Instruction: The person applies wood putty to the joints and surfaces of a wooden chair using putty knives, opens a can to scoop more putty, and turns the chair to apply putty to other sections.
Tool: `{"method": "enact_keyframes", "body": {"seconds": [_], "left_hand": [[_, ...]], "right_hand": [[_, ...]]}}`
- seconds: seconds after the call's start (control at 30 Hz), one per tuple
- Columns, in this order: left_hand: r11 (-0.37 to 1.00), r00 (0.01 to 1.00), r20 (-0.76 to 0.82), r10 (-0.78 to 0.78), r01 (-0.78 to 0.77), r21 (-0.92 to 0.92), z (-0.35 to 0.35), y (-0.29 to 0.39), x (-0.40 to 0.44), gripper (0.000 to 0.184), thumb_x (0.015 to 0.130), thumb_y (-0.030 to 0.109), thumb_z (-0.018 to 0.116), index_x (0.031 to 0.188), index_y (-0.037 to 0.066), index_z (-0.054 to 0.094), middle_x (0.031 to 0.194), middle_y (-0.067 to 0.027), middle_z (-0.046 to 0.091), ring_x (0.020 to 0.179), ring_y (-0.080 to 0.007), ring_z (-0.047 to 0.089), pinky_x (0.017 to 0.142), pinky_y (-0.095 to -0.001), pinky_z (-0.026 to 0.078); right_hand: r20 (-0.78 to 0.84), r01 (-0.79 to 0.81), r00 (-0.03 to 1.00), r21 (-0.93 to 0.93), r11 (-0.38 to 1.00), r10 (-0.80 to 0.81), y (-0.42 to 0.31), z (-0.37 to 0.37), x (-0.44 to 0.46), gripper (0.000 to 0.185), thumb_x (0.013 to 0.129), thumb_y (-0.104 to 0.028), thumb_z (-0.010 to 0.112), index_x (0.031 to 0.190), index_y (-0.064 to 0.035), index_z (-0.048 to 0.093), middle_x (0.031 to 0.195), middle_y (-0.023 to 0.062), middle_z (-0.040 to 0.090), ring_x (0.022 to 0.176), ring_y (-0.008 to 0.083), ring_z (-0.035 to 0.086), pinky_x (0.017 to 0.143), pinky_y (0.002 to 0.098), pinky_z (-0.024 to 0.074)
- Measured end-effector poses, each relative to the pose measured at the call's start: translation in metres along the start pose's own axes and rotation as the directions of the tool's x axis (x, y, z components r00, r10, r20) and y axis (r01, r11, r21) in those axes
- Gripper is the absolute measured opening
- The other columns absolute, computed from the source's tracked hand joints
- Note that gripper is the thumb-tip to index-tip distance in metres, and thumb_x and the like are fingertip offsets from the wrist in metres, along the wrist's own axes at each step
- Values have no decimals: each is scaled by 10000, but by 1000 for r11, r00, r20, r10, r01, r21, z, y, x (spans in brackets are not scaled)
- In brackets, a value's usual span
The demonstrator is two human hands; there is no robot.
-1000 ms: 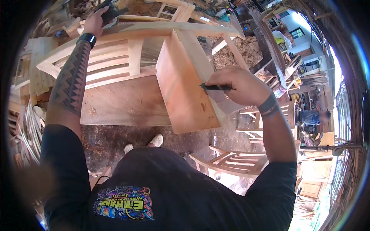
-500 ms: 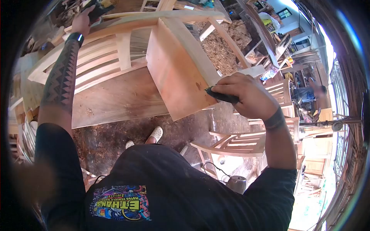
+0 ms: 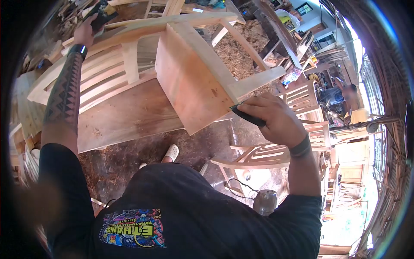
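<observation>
My right hand (image 3: pixel 276 121) is closed around a dark flat scraper (image 3: pixel 248 116). The tool's ragged tip is beside the lower right corner of a wooden panel (image 3: pixel 189 82) on a bench-like piece of furniture; whether it touches is hard to tell. A small dark patch (image 3: pixel 214 92) marks the panel near that corner. At the upper left, my left hand (image 3: pixel 84 33) grips a dark flat piece (image 3: pixel 105 16) beyond the slatted backrest (image 3: pixel 131 62). A broad wooden seat board (image 3: pixel 129 114) extends left from the panel.
Slatted wooden furniture (image 3: pixel 254 157) stands to the right, near a metal container (image 3: pixel 265 202) with a cord beside it. Wood shavings (image 3: pixel 246 41) are heaped behind the panel. Another person (image 3: pixel 340 95) is at the far right. My pale clog (image 3: pixel 172 152) rests on the dark floor (image 3: pixel 151 144).
The scraper has moved from the panel's face down to its corner edge, along with my right hand. My left hand still holds the dark piece. The whole view has shifted slightly.
</observation>
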State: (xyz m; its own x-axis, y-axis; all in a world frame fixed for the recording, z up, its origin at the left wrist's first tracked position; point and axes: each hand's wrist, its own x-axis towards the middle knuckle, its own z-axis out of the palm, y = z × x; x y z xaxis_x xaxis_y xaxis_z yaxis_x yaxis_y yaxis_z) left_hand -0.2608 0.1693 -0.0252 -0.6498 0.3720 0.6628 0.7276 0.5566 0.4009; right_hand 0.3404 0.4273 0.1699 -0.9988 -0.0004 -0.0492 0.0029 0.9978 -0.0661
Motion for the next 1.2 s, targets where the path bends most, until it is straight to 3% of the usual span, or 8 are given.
{"method": "enact_keyframes", "body": {"seconds": [0.13,0.27,0.4,0.57,0.67,0.77,0.83,1.2], "left_hand": [[654,986,109,-128,166,-738,27,-32,12,623,853,44,771,1430,202,598,1128,-200,730,1026,-385,705,866,-437,569],[972,983,-58,176,-164,170,18,-44,10,609,878,85,765,1444,215,584,1120,-209,721,1045,-406,688,842,-473,568],[925,997,4,-76,72,-374,50,-75,22,582,904,132,756,1451,224,578,1165,-225,705,1058,-426,674,858,-483,561],[985,998,-68,-4,-7,-170,24,-38,11,461,956,198,721,1399,149,604,1151,-172,726,994,-330,716,825,-411,585],[531,921,210,-327,364,-765,31,-34,27,344,1032,239,641,1297,20,650,1171,-109,724,976,-213,730,767,-321,608],[35,768,443,-462,515,-856,9,-8,23,434,946,112,714,1372,111,631,1176,-141,736,1054,-271,718,849,-383,597],[363,905,249,-345,374,-854,44,-71,27,373,954,133,709,1312,51,643,1157,-135,735,1032,-268,725,776,-374,613],[34,813,354,-463,415,-909,10,-5,20,318,979,189,686,1207,-30,653,1142,-139,733,916,-256,748,660,-379,646]], "right_hand": [[-15,-19,1000,0,1000,19,1,3,-4,486,753,11,620,1206,-115,741,1201,66,714,1142,304,634,1009,438,499],[-60,49,997,-57,997,-52,2,13,-4,518,742,29,621,1223,-125,737,1180,68,713,1106,299,640,981,436,509],[-147,22,988,-110,994,-38,-11,15,-17,530,729,46,628,1215,-132,745,1154,83,718,1055,288,659,961,427,515],[-121,-48,991,140,989,65,15,2,-13,458,797,86,646,1207,-95,736,1094,125,716,998,328,684,916,428,538],[-90,-86,989,325,942,121,34,1,6,339,857,58,660,1165,-57,742,1032,154,720,937,339,698,846,418,551],[-14,7,1000,230,973,-4,44,-7,47,292,879,11,658,1149,-53,750,1024,161,725,962,334,699,857,410,549],[42,31,998,159,987,-38,39,-13,81,272,898,-31,652,1150,-57,753,1021,162,729,982,330,700,868,406,546],[391,-123,915,31,992,102,33,-6,150,422,838,-51,624,1231,-126,758,1129,107,769,1024,285,729,907,401,562]]}}
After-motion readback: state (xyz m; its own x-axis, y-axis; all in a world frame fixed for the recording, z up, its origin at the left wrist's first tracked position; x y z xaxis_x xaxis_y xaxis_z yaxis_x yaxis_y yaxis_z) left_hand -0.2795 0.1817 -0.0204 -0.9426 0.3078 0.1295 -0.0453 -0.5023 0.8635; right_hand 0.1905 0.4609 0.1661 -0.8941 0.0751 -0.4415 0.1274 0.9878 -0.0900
